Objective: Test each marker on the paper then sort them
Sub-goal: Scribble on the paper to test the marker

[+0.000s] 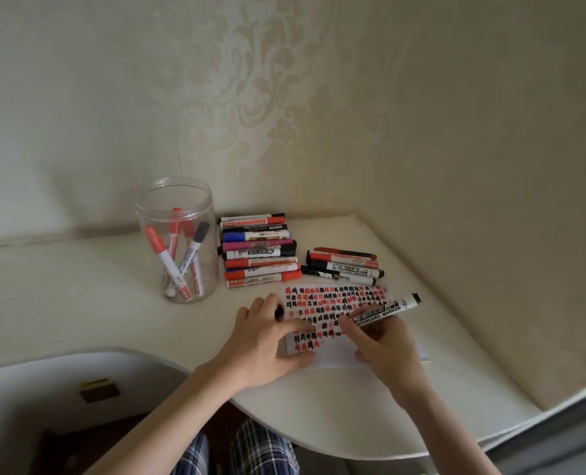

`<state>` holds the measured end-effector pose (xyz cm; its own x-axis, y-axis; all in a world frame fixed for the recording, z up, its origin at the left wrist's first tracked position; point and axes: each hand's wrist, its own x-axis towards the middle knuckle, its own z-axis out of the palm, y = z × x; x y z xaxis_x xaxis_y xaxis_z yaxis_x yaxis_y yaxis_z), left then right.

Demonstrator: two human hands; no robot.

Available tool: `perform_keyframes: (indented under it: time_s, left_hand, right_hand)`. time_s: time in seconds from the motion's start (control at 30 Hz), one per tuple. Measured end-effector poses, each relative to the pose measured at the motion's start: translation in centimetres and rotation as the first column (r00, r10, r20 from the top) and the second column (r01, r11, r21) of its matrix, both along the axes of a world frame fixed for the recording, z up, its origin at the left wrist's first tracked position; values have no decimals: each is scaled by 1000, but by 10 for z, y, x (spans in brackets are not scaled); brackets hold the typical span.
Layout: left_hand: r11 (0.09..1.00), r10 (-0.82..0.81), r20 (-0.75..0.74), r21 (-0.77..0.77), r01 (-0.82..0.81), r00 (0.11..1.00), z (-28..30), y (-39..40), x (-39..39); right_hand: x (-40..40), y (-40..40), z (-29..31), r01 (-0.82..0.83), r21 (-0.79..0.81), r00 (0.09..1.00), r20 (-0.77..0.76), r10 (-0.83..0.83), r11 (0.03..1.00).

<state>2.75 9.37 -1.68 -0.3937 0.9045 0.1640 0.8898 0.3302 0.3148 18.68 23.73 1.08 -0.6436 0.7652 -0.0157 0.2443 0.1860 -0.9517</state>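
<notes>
A sheet of paper covered with rows of red and black marks lies near the table's front edge. My right hand grips a black whiteboard marker with its tip down on the paper. My left hand presses on the paper's left edge and holds a small black cap between thumb and fingers. A pile of markers lies behind the paper, and a smaller group of markers lies to its right.
A clear plastic jar with several markers in it stands left of the pile. The cream table meets patterned walls at the back and right. Its curved front edge runs below my hands.
</notes>
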Motion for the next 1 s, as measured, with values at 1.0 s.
perform_keyframes:
  time_s: [1.0]
  left_hand:
    - [997,44,3,57,-44,999,-4,0,2]
  right_hand:
    - [-2,-6,-22,7,262,995,94,-32,965]
